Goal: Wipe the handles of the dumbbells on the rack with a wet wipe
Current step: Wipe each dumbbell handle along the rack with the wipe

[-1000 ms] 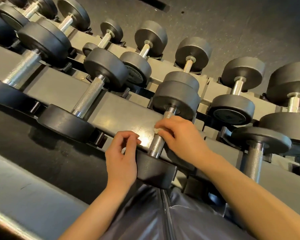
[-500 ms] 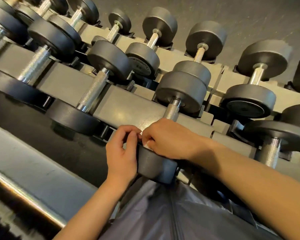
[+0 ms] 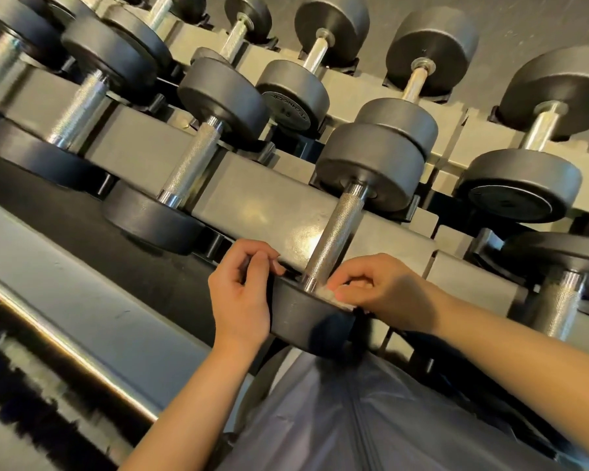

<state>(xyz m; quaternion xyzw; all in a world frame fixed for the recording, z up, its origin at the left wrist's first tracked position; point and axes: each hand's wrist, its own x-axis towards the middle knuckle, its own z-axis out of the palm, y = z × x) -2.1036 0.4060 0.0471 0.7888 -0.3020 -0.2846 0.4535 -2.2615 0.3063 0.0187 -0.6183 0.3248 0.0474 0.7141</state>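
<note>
Close against the rack (image 3: 296,212), the right hand (image 3: 385,294) pinches a white wet wipe (image 3: 330,295) at the foot of the knurled handle (image 3: 337,232), on the dumbbell's near weight (image 3: 306,321), while the left hand (image 3: 242,294), fingers curled on nothing, rests beside that weight's edge. Neighbouring dumbbells (image 3: 191,164) crowd both sides, leaving narrow gaps. Embossed lettering on an upper-tier end plate (image 3: 291,103) is unreadable; most of the wipe is hidden under the fingers.
</note>
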